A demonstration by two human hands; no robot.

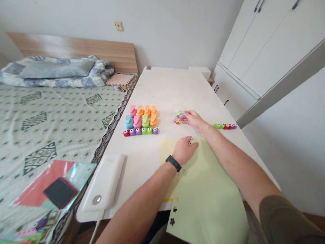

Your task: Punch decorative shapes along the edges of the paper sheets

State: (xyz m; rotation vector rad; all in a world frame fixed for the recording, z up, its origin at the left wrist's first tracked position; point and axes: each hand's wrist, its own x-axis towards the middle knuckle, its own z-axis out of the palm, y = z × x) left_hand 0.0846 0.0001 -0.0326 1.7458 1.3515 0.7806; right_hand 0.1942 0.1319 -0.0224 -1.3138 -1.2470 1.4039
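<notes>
My left hand [183,150], with a dark band at the wrist, grips the top edge of a light green sheet of paper [208,189]. Shaped holes run down the sheet's left edge, and its near end hangs curved over the table edge. Under it lies a pale yellow sheet [166,149]. My right hand [192,119] is at a small pile of colourful paper cutouts [178,117], its fingers pinched together. A purple bit shows at the fingertips; whether it is held or lies in the pile is unclear.
Large craft punches [137,121] stand in two rows at the left, with small punches [140,131] before them. Another row of small punches [224,126] sits at the right. A white lamp-like device [105,181] lies front left on the white table [167,88]. A phone [60,192] rests on the bed.
</notes>
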